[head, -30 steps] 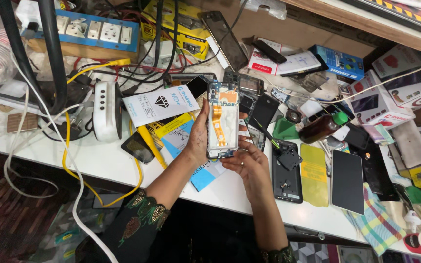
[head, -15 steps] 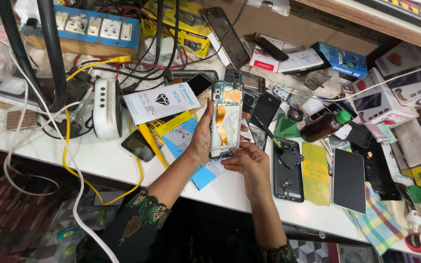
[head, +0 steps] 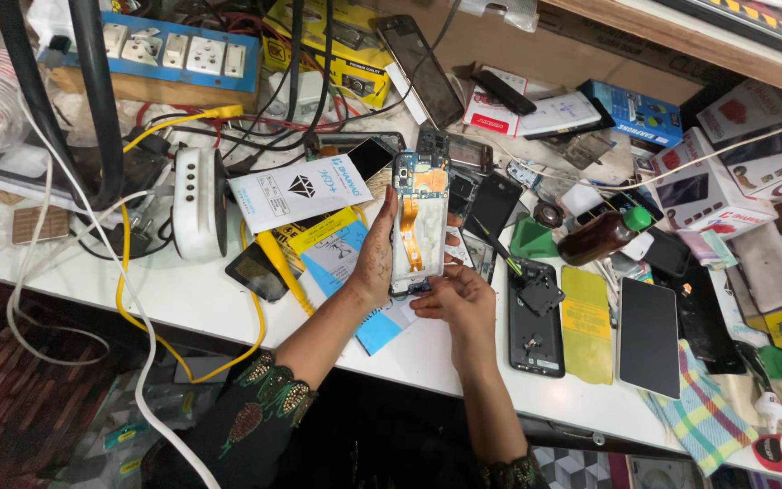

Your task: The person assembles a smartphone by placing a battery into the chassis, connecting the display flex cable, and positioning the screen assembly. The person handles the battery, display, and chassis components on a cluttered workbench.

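Observation:
My left hand (head: 375,258) grips the left edge of an opened phone (head: 419,220), held upright with its back cover off, showing a circuit board at the top and an orange flex ribbon down the middle. My right hand (head: 460,301) pinches the phone's bottom edge with fingertips. Both hands hover over the white workbench (head: 183,294), above a blue and yellow leaflet (head: 337,254).
A black phone back shell (head: 536,317), a yellow film sheet (head: 586,324) and a dark phone (head: 649,337) lie to the right. A brown bottle with green cap (head: 601,235), a white device (head: 199,204), a yellow cable (head: 124,272), a socket strip (head: 174,54) and boxes (head: 708,190) crowd the bench.
The opened phone and both hands have stayed nearly in place; my right fingers shifted slightly along the phone's bottom edge.

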